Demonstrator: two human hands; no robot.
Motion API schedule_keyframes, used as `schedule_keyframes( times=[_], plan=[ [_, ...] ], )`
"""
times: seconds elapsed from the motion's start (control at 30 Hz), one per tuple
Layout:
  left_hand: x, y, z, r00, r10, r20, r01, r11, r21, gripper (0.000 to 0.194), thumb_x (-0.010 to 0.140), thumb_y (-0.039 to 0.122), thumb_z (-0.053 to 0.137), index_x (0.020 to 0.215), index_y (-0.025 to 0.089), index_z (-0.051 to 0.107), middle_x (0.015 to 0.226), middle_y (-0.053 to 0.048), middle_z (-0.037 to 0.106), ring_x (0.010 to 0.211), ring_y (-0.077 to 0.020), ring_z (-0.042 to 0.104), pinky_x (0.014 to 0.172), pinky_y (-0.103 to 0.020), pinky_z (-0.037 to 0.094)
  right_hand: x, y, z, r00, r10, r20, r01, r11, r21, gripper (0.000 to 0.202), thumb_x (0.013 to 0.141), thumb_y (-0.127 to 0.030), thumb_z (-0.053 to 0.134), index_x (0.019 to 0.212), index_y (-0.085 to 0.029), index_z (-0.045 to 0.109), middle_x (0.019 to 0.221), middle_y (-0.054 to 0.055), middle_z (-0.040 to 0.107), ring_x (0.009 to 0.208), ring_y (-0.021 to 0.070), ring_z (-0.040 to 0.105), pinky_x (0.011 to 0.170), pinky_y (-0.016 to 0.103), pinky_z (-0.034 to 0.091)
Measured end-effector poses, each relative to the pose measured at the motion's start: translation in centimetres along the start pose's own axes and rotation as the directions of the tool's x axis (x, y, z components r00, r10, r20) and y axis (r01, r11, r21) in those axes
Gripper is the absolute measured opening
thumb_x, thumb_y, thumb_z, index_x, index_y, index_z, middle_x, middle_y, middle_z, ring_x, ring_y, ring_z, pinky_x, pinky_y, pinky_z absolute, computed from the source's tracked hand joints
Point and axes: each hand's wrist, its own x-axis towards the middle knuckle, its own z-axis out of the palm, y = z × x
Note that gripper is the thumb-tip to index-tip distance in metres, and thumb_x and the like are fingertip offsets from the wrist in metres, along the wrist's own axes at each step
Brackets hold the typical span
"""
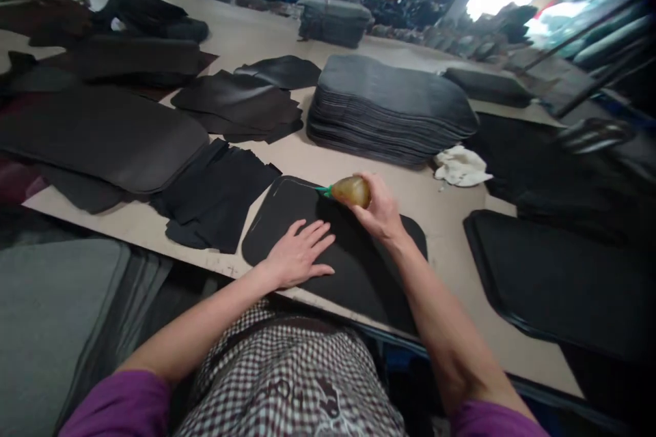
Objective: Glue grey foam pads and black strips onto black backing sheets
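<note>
My right hand (379,208) is wrapped round a yellowish glue bottle (351,191), tilted on its side with its green nozzle pointing left. The nozzle tip is at the upper edge of a black rounded panel (359,266), where a thin pale line runs along the upper left rim. Spread flat on the panel's left part is my left hand (302,252), fingers apart and holding nothing. The panel lies on the beige table (451,287) right in front of me.
Behind the panel stands a tall stack of dark panels (389,92). A crumpled white cloth (462,166) lies beside it. Black fabric pieces (220,191) and a large dark sheet (102,136) are on the left. More black panels (558,280) lie at the right.
</note>
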Motion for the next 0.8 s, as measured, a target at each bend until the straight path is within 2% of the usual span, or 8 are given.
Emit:
schedule_keyframes(
  times=[0.17,0.33,0.53,0.63,0.7,0.73,0.8],
  plan=[
    [0.1,0.0,0.1,1.000,0.013,0.004,-0.013,1.000,-0.019,0.069,0.104,0.066,0.040,0.158,0.024,0.046,0.169,-0.013,0.040,0.157,-0.0285,0.035,0.127,-0.051,0.023,-4.5,2.0,-5.4,0.996,0.093,-0.004,-0.093,0.988,-0.122,0.051,0.093,-0.051,0.065,0.135,-0.024,0.054,0.120,0.013,0.063,0.109,0.0345,0.062,0.094,0.050,0.052],
    [0.2,0.0,0.2,1.000,0.021,0.005,-0.021,0.999,-0.031,0.066,0.104,0.061,0.047,0.159,0.026,0.044,0.169,-0.012,0.039,0.158,-0.0297,0.035,0.127,-0.054,0.024,-9.7,4.4,-11.0,0.979,0.186,-0.084,-0.201,0.952,-0.231,0.056,0.091,-0.056,0.065,0.134,-0.021,0.056,0.118,0.013,0.063,0.107,0.0342,0.062,0.091,0.048,0.053],
    [0.2,0.1,0.0,0.999,0.029,0.023,-0.029,1.000,0.002,0.065,0.105,0.059,0.046,0.161,0.028,0.042,0.170,-0.011,0.037,0.158,-0.0290,0.033,0.128,-0.054,0.024,-15.4,6.4,-16.1,0.919,0.334,-0.207,-0.387,0.861,-0.330,0.058,0.087,-0.057,0.069,0.132,-0.022,0.059,0.117,0.011,0.064,0.105,0.0325,0.063,0.091,0.045,0.053],
    [0.3,0.1,0.2,0.999,0.028,0.043,-0.029,0.999,0.022,0.065,0.105,0.061,0.042,0.161,0.028,0.042,0.171,-0.011,0.035,0.159,-0.0281,0.032,0.129,-0.053,0.022,-17.4,6.0,-17.9,0.887,0.383,-0.258,-0.455,0.819,-0.349,0.058,0.085,-0.056,0.072,0.131,-0.022,0.060,0.117,0.011,0.064,0.104,0.0328,0.063,0.092,0.046,0.053],
    [0.4,0.1,0.2,0.998,0.020,0.055,-0.020,1.000,0.000,0.065,0.105,0.061,0.042,0.161,0.027,0.043,0.171,-0.011,0.034,0.160,-0.0284,0.030,0.129,-0.054,0.021,-18.4,4.9,-18.6,0.865,0.379,-0.328,-0.482,0.811,-0.332,0.058,0.083,-0.055,0.076,0.129,-0.023,0.062,0.118,0.011,0.065,0.107,0.0344,0.063,0.094,0.048,0.053],
    [0.4,-0.1,0.1,0.998,0.018,0.061,-0.016,0.999,-0.031,0.064,0.106,0.060,0.042,0.159,0.026,0.045,0.171,-0.012,0.035,0.160,-0.0287,0.030,0.129,-0.055,0.021,-18.7,4.0,-18.8,0.844,0.378,-0.381,-0.498,0.817,-0.292,0.057,0.082,-0.055,0.077,0.128,-0.024,0.064,0.119,0.011,0.066,0.108,0.0348,0.064,0.094,0.049,0.053],
    [0.5,-0.6,-0.5,0.998,0.015,0.067,-0.005,0.988,-0.153,0.057,0.108,0.057,0.039,0.154,0.025,0.051,0.170,-0.011,0.037,0.159,-0.0279,0.032,0.129,-0.054,0.023,-18.9,1.6,-18.6,0.764,0.428,-0.484,-0.538,0.836,-0.111,0.055,0.082,-0.054,0.080,0.126,-0.025,0.065,0.118,0.011,0.067,0.102,0.0330,0.065,0.086,0.046,0.056]
  ],
)
